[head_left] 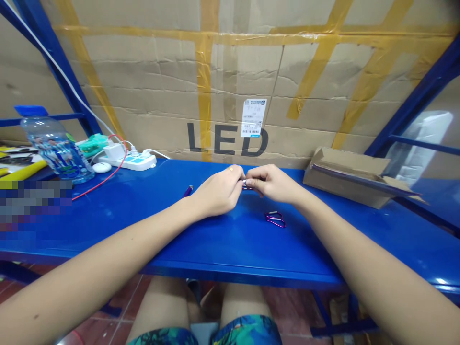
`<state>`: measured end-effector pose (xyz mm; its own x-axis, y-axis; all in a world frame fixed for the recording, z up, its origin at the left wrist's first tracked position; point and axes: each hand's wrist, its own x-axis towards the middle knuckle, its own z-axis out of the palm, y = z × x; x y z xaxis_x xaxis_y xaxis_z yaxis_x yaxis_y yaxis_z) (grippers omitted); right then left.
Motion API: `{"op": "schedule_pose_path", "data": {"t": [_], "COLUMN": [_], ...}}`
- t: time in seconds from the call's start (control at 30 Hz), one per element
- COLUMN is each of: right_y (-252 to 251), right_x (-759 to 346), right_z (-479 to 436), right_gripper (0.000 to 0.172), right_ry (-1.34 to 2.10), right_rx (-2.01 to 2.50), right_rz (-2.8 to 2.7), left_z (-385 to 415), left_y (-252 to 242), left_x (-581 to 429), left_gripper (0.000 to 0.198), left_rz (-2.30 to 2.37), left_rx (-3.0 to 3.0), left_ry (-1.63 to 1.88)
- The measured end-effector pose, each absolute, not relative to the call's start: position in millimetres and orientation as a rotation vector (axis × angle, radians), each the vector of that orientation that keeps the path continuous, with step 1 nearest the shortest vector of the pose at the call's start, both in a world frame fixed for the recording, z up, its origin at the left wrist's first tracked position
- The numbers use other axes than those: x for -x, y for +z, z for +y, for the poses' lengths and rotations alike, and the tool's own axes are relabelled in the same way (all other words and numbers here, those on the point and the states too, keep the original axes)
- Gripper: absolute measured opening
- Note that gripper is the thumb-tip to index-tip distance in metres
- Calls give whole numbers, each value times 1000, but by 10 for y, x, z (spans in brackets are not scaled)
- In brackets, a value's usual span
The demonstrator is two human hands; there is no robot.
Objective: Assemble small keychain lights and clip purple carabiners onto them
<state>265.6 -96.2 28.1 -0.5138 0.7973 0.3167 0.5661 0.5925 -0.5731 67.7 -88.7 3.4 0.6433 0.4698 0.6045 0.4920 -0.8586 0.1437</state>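
Observation:
Both hands meet over the middle of the blue table, fingertips pinched around a small shiny metal piece [246, 185] that is mostly covered, so its kind cannot be made out. My left hand [222, 189] is closed on its left side. From the right, my right hand [269, 183] grips it between thumb and fingers. Just below my right hand, purple carabiners [275, 219] with silver gates lie on the table, overlapping. A purple piece with a metal end [188, 191] pokes out behind my left wrist, partly hidden.
A large taped cardboard box [161, 96] forms the back wall. An open small carton [345, 177] stands at right. On the left are a plastic bottle [57, 143], a white power strip [136, 160], a red cable [111, 177] and a white round item [101, 167]. Blue table [215, 244] has a front edge.

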Motion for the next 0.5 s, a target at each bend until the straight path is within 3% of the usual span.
{"op": "schedule_pose_path", "data": {"t": [0.27, 0.5], "right_y": [286, 229], "right_x": [-2691, -2663], "right_z": [-950, -934], "right_gripper": [29, 30], "right_ry": [324, 367], "right_rx": [1087, 1083], "right_rz": [-2332, -2354], "left_z": [-771, -821], "left_y": [-61, 6], "left_x": [-728, -693], "left_gripper": [23, 29], "left_rz": [-840, -955], "left_rx": [2774, 2775], "left_ry": [-1023, -701]}}
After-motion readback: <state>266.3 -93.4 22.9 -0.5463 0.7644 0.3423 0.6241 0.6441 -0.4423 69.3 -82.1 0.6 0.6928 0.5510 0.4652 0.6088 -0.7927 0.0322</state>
